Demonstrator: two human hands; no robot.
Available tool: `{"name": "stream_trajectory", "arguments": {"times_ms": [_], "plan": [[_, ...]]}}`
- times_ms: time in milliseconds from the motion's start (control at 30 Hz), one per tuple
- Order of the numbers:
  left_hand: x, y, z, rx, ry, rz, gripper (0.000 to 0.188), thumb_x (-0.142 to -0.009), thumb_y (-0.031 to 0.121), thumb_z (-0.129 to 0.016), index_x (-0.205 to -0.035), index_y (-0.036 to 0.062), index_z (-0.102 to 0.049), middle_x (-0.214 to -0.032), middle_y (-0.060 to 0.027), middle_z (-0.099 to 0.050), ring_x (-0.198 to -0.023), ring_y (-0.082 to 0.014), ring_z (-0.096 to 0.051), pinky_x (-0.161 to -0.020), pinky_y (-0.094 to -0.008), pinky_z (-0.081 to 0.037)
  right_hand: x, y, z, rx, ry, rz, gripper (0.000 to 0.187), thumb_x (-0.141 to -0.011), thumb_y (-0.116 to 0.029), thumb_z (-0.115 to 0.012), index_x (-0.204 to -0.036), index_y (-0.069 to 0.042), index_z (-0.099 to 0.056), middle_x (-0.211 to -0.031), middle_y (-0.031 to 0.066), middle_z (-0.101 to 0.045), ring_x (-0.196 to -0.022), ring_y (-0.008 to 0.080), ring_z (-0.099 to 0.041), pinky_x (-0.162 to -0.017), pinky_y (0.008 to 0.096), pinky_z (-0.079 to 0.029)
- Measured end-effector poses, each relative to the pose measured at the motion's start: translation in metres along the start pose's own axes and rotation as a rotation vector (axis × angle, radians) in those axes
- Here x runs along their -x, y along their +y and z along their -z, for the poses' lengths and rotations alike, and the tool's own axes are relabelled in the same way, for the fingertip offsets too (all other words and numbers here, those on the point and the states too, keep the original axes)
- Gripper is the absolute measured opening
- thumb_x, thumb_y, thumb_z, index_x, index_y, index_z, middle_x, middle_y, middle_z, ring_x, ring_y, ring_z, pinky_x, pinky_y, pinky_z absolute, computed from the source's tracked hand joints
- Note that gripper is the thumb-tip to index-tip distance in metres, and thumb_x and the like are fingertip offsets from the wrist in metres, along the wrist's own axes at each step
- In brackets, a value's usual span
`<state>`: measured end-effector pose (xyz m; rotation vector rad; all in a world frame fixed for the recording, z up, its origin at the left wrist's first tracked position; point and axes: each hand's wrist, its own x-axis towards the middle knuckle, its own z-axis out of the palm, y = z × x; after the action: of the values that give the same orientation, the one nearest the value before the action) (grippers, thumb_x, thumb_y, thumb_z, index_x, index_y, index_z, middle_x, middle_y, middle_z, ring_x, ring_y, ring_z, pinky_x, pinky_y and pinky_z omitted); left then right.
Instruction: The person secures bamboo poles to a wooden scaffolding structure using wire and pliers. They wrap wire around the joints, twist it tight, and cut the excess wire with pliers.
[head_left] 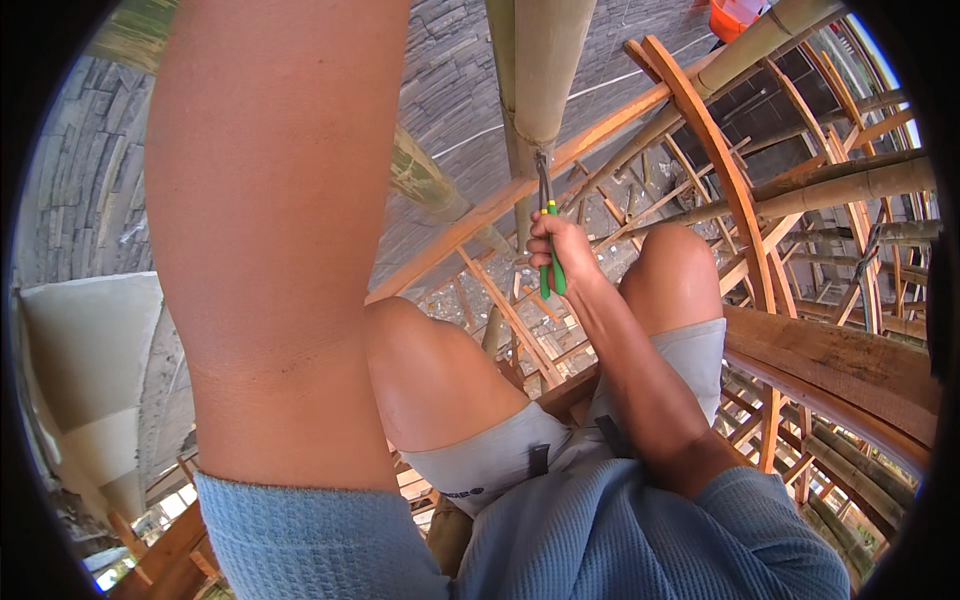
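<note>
My right hand (562, 248) is closed around the green handles of a pair of pincers (545, 185) with yellow bands and dark metal jaws. The jaws point away from me and reach the lower end of a thick bamboo pole (550, 70), beside a reddish timber beam (470, 225). Whether they grip anything at that joint is too small to make out. My left arm (285, 220) is raised across the left of the view and runs out past the top edge, so its hand is out of sight.
My bent knees lie on either side of the drop below, where timber and bamboo scaffolding (515, 320) stands over rubble. A curved plank (725, 150) and a heavy beam (830, 370) are at right. Grey stone cladding (90, 180) covers the left wall; an orange bucket (730, 22) sits far off.
</note>
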<state>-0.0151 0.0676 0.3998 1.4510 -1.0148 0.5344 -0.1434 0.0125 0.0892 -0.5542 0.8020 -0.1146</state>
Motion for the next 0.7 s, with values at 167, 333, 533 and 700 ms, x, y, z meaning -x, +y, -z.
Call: {"name": "stream_trajectory", "arguments": {"times_ms": [167,333,533,700], "plan": [[0.231,-0.014,0.034,0.003,-0.260,0.606,0.041,-0.079,0.030,-0.070,-0.102,-0.0038,-0.066,-0.094,-0.0201,-0.068,-0.089,-0.0314,-0.064,-0.081,-0.0392,-0.050,-0.013,0.007,0.042,0.638,0.398,0.423,0.012,-0.080,-0.013,-0.058,-0.088,-0.004,-0.055,-0.067,0.0009,-0.047,-0.053,0.0114,-0.042,-0.047,0.0303,-0.034],[0.311,-0.020,0.075,-0.082,-0.364,0.943,0.040,-0.080,0.030,-0.069,-0.100,-0.0035,-0.064,-0.092,-0.0196,-0.066,-0.089,-0.0310,-0.063,-0.081,-0.0395,-0.050,0.003,-0.003,-0.001,0.170,0.125,0.069,0.016,-0.078,-0.014,-0.061,-0.086,-0.001,-0.057,-0.065,0.0017,-0.048,-0.052,0.0124,-0.043,-0.049,0.0310,-0.035],[0.328,-0.017,0.081,-0.070,-0.390,1.006,0.038,-0.081,0.030,-0.068,-0.098,-0.0031,-0.063,-0.090,-0.0189,-0.064,-0.088,-0.0306,-0.061,-0.080,-0.0398,-0.049,0.004,-0.002,0.009,0.569,0.247,0.202,0.018,-0.082,-0.016,-0.060,-0.091,-0.001,-0.058,-0.064,-0.0003,-0.045,-0.053,0.0114,-0.043,-0.048,0.0301,-0.035],[0.322,-0.008,0.088,-0.087,-0.365,0.971,0.036,-0.083,0.030,-0.067,-0.097,-0.0028,-0.061,-0.089,-0.0184,-0.063,-0.087,-0.0303,-0.060,-0.079,-0.0401,-0.048,0.010,-0.014,0.002,0.676,0.272,0.196,0.020,-0.078,-0.017,-0.063,-0.089,0.000,-0.059,-0.063,0.0009,-0.045,-0.051,0.0134,-0.043,-0.049,0.0303,-0.035]]}}
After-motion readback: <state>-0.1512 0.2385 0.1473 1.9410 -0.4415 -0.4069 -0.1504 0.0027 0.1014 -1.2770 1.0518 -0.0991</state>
